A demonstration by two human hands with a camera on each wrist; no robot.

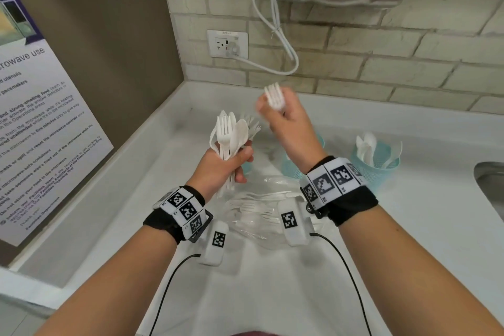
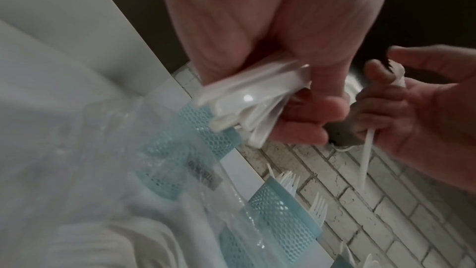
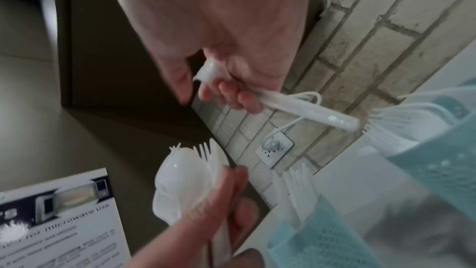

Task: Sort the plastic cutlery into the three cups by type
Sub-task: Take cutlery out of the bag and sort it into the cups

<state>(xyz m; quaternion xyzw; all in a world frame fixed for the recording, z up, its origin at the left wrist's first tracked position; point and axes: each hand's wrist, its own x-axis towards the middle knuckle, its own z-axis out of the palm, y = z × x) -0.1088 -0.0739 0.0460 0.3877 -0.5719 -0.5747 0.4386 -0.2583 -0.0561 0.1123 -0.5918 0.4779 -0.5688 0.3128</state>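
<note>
My left hand (image 1: 240,163) grips an upright bundle of white plastic forks and spoons (image 1: 230,133) above the white counter; their handles (image 2: 247,105) stick out below the fist. To its right and higher, my right hand (image 1: 275,114) holds a single white fork (image 1: 274,95), tines up; its handle (image 3: 296,107) runs through the curled fingers. Three teal mesh cups stand behind: the right cup (image 1: 375,163) holds spoons, the middle cup (image 1: 293,169) sits half hidden behind my right wrist, and the left cup (image 1: 246,169) shows only as a sliver. Two cups (image 3: 438,160) hold forks.
Loose white cutlery (image 1: 259,207) lies on a clear plastic bag between my wrists. A steel sink (image 1: 491,185) opens at the right edge. A brick wall with a socket (image 1: 227,43) and a white cord (image 1: 275,33) stands behind; a microwave notice (image 1: 41,131) leans at left.
</note>
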